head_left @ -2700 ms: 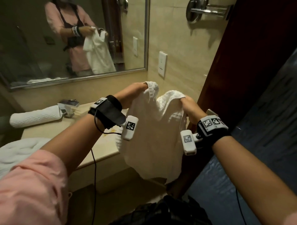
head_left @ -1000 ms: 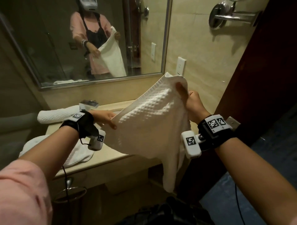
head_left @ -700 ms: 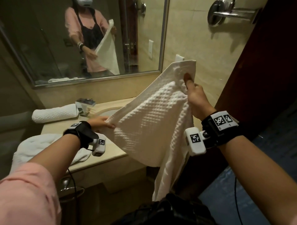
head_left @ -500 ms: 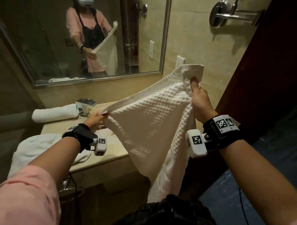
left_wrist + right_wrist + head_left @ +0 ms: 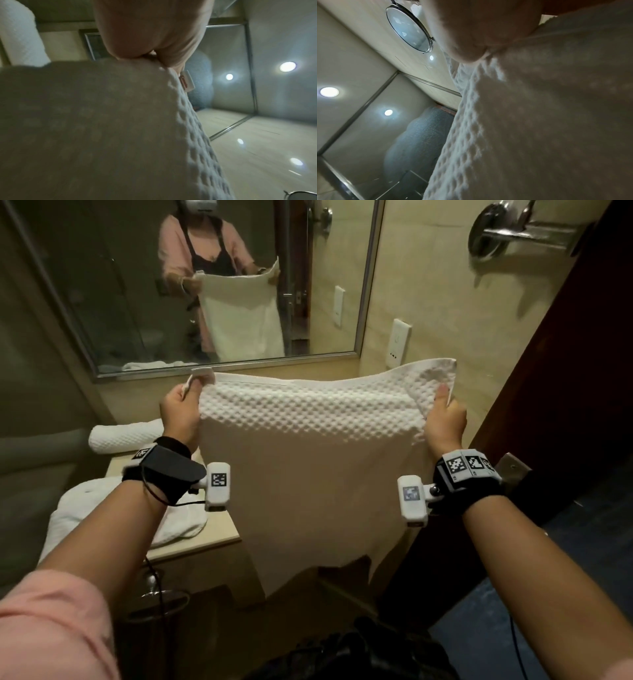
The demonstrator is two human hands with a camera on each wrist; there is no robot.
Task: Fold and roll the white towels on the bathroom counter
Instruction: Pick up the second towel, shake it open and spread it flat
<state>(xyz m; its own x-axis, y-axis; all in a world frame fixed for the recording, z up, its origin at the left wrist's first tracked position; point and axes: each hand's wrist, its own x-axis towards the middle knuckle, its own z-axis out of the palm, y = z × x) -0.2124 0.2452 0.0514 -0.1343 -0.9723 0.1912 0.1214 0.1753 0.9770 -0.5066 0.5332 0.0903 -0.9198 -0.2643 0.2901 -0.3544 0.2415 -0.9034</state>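
Now the left hand [image 5: 180, 413] and right hand [image 5: 444, 419] each pinch a top corner of the white towel [image 5: 308, 460], stretching its upper edge level across mid-frame. Its lower edge hangs free past the counter [image 5: 219, 534] front, while a rolled towel [image 5: 126, 434] lies at left.

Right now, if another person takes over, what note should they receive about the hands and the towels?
Left hand pinches one top corner of the waffle towel, right hand the other; it hangs spread open in front of the counter.
Done: one rolled towel lies at the back of the counter.
Left: fold and roll the held towel, then the loose towel on the counter's near end.
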